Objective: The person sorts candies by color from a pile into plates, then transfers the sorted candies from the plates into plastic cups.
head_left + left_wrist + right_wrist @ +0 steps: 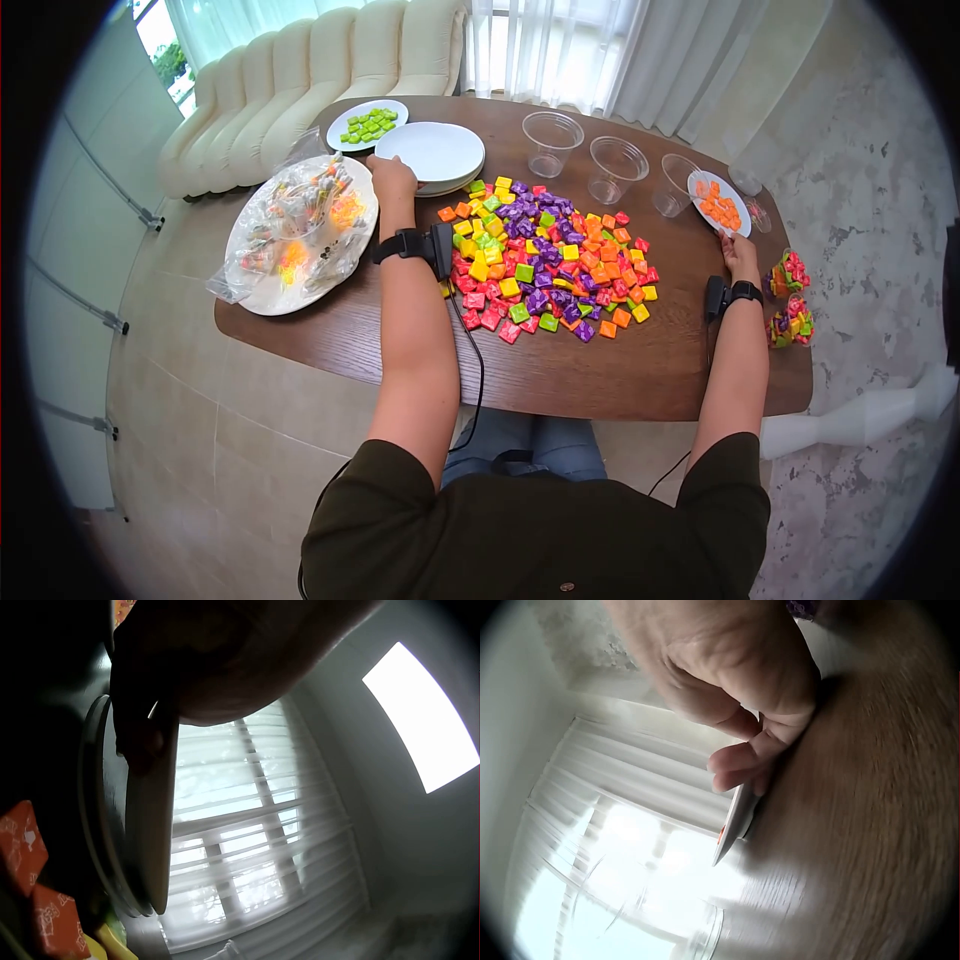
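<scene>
While I sit at the dark wooden surface [620, 375], my left hand [391, 178] grips the near edge of a stack of white plates [432, 152]; the left wrist view shows my fingers [142, 742] curled over the rim of the top plate. The plates are round, plain white and lie flat, the top one bare, toward the far left of the surface. My right hand [738, 252] pinches the near rim of a small white plate of orange candies [718, 203] at the far right, fingers [739, 761] curled round its edge. Another white plate with green candies [368, 125] sits just behind the stack. Three clear plastic cups [612, 168] stand in a row between the two plates I hold. A broad pile of wrapped candies [545, 255], purple, orange, yellow, green and pink, spreads across the middle. A large plate with clear plastic bags [300, 232] rests at my left.
</scene>
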A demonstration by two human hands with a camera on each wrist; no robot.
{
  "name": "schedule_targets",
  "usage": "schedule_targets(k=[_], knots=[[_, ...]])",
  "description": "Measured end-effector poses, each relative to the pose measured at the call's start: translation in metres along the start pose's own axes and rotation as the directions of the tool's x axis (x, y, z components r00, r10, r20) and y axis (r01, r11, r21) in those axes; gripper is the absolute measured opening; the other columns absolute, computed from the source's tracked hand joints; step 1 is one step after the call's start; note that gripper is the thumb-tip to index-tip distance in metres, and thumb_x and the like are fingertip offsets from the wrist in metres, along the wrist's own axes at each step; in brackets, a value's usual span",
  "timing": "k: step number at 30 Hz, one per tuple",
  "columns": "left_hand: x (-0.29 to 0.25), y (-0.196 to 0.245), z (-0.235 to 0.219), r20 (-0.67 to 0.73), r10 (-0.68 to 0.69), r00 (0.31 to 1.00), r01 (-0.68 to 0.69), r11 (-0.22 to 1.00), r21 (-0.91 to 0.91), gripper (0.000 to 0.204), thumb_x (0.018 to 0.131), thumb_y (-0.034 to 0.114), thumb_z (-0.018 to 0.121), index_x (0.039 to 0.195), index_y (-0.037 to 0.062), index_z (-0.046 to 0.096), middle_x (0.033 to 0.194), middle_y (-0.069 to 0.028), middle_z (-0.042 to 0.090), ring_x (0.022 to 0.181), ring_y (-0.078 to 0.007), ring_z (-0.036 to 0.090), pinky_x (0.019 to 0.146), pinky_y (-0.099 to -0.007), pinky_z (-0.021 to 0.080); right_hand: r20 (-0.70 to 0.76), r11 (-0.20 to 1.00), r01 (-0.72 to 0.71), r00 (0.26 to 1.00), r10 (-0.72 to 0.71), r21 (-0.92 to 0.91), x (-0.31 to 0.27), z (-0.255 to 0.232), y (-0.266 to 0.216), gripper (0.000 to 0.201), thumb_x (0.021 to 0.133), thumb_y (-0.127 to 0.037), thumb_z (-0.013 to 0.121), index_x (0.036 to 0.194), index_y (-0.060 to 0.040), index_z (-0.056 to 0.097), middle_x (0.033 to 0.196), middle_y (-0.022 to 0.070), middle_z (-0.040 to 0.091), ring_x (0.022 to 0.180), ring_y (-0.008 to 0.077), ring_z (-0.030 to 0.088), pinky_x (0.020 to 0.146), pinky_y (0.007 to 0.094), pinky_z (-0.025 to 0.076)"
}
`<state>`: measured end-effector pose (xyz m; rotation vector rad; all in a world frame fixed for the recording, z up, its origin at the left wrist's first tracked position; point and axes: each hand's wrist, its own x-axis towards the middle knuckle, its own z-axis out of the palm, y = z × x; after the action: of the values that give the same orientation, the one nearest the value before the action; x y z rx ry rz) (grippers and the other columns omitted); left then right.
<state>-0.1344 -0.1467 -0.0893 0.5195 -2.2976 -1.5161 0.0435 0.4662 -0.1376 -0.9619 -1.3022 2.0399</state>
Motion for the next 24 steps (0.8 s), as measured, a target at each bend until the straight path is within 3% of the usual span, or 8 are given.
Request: schedule_targets(k=[4,9,13,14,17,20,24], knots=[[-0.018,0.016,-0.013,0.033,-0.034,0.999,0.034,0.999,-0.008,0.044,0.088,0.016,0.054,0.116,-0.0104,0.034,0.102,-0.0292,0.056,0.071,-0.0336,0.066,0.049,-0.0352,0.055,0.049,0.998,0.054,0.997,-0.053,-0.024,-0.006,-0.016,-0.001,0.022,0.087,0.0,0.038,0.107,0.0092,0.042,0.09,0.0218,0.06,0.066,0.0204,0.064,0.05,0.0212,0.052],[0.016,-0.018,0.003,0.028,0.156,0.987,-0.156,0.921,0.357,0.043,0.084,0.023,0.06,0.105,-0.0123,0.046,0.076,-0.0208,0.065,0.06,-0.0274,0.066,0.06,-0.0341,0.053,0.051,0.985,0.163,0.986,-0.16,-0.063,-0.066,-0.028,-0.029,0.021,0.087,-0.003,0.041,0.104,0.0075,0.046,0.085,0.0166,0.06,0.062,0.0185,0.061,0.049,0.0206,0.05],[0.035,-0.031,0.015,0.039,0.118,0.992,-0.124,0.905,0.407,0.043,0.081,0.024,0.062,0.102,-0.0124,0.053,0.07,-0.0204,0.065,0.063,-0.0296,0.066,0.068,-0.0333,0.053,0.109,0.962,0.256,0.963,-0.245,-0.096,-0.135,-0.026,-0.051,0.019,0.086,-0.005,0.043,0.102,0.0037,0.048,0.081,0.0116,0.059,0.059,0.0147,0.059,0.047,0.0191,0.048],[0.024,-0.023,0.011,0.036,0.159,0.987,-0.158,0.878,0.451,0.047,0.081,0.028,0.063,0.102,-0.013,0.054,0.084,-0.0264,0.064,0.063,-0.0293,0.066,0.062,-0.0315,0.054,0.113,0.955,0.277,0.957,-0.266,-0.102,-0.154,-0.025,-0.053,0.018,0.086,-0.005,0.043,0.101,0.0027,0.048,0.08,0.0105,0.059,0.058,0.014,0.058,0.046,0.0187,0.047],[0.016,-0.017,0.012,-0.039,0.14,0.989,-0.102,0.859,0.501,0.048,0.081,0.032,0.063,0.098,-0.0125,0.057,0.103,-0.0316,0.057,0.062,-0.0283,0.065,0.055,-0.0291,0.055,0.178,0.943,0.304,0.944,-0.278,-0.136,-0.202,-0.019,-0.058,0.012,0.087,-0.007,0.046,0.097,-0.001,0.049,0.075,0.006,0.057,0.056,0.0112,0.056,0.044,0.0181,0.045],[-0.011,0.019,-0.011,0.18,-0.109,0.978,0.037,0.93,0.366,0.067,0.081,0.03,0.064,0.123,-0.0131,0.035,0.121,-0.0265,0.041,0.076,-0.0281,0.066,0.065,-0.0306,0.055,0.297,0.936,0.315,0.919,-0.259,-0.158,-0.238,-0.008,-0.059,0.014,0.088,-0.01,0.047,0.098,-0.0011,0.049,0.073,0.0041,0.055,0.054,0.009,0.054,0.043,0.017,0.043],[0.001,0.014,-0.009,0.239,-0.124,0.963,0.023,0.923,0.385,0.071,0.08,0.033,0.066,0.123,-0.0143,0.036,0.122,-0.0257,0.041,0.074,-0.0247,0.066,0.06,-0.0281,0.055,0.491,0.913,0.312,0.858,-0.152,-0.264,-0.265,0.019,-0.05,0.02,0.089,-0.012,0.044,0.103,0.0019,0.048,0.073,0.0037,0.055,0.05,0.0062,0.053,0.041,0.0158,0.041]])
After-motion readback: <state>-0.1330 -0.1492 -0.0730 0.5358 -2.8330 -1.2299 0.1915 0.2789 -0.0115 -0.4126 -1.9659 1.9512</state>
